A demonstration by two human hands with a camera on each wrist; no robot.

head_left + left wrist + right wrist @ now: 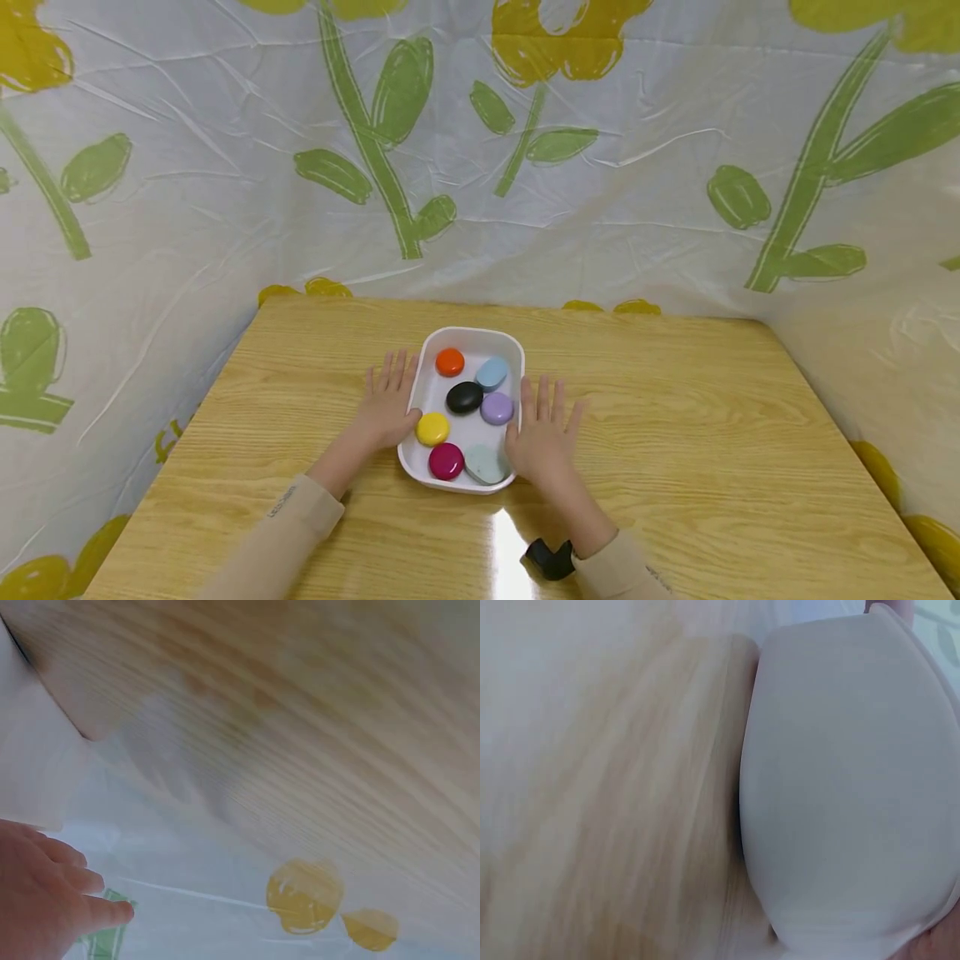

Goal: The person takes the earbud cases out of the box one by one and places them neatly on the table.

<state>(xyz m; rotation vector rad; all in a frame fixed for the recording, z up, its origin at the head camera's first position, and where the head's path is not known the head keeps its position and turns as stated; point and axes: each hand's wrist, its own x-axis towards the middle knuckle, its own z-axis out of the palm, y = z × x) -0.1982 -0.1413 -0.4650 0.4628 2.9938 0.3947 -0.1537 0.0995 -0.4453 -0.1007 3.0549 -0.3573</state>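
A white tray [414, 392] sits on the table between the two hands, its plain outer side filling much of the right wrist view. Inside lie smooth rounded pieces: orange [450, 362], light blue [492, 373], black [465, 397], purple [497, 408], yellow [432, 429], dark pink [446, 461] and pale green [486, 464]. Against the tray's left side rests the left hand [388, 406], fingers straight and spread, thumb at the rim. The right hand [546, 435] touches the opposite side in the same way, its fingers extended and its thumb by the rim.
The wood-grain table [697, 442] extends around the tray. White cloth [600, 208] printed with flowers and leaves hangs behind and along both sides. A black object [551, 559] is by the right wrist, at the sleeve cuff [615, 565].
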